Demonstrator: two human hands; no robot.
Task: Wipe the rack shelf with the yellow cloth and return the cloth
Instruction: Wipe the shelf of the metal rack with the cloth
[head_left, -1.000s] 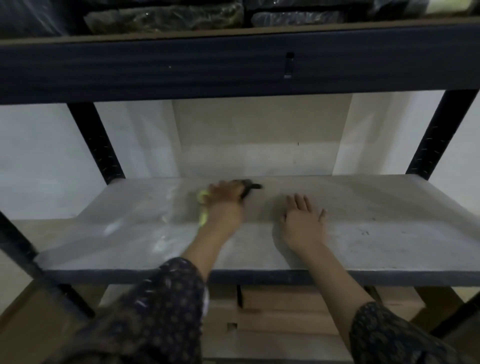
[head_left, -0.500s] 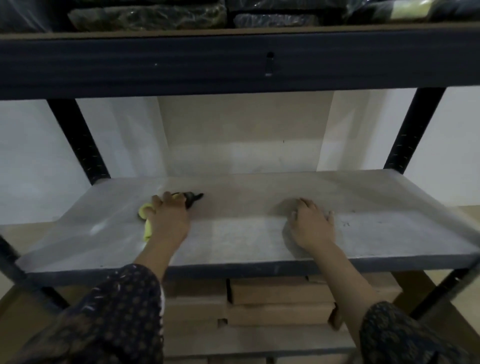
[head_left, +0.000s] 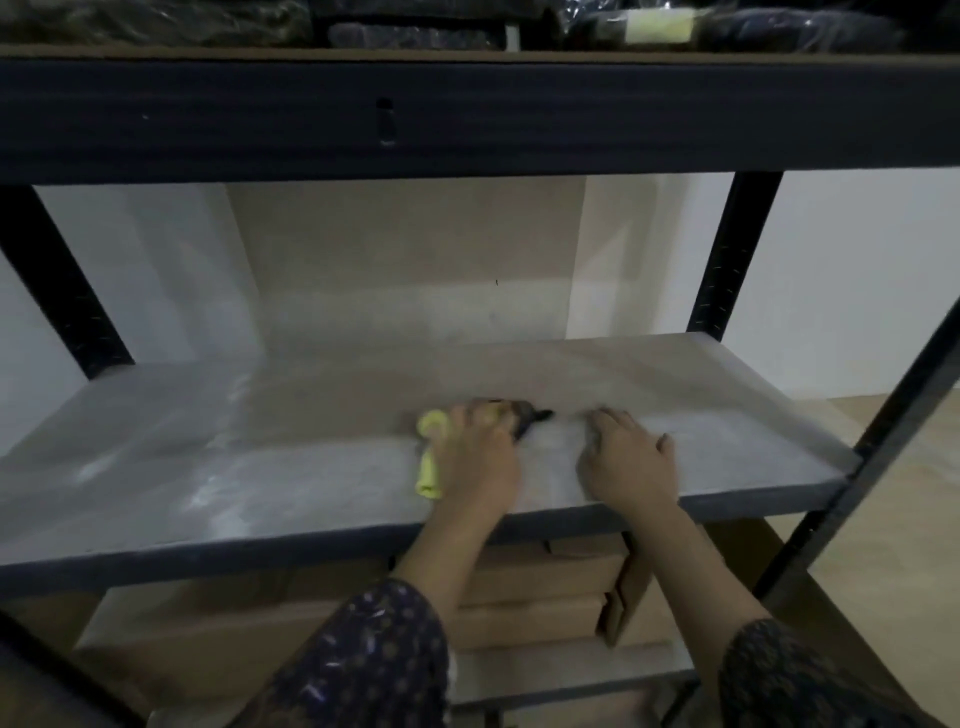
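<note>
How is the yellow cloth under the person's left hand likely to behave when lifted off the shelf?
Probably floppy: the yellow cloth lies bunched and rolled beside the left hand, so it should droop. Likely light. It seems unlikely to slide off the flat shelf.
</note>
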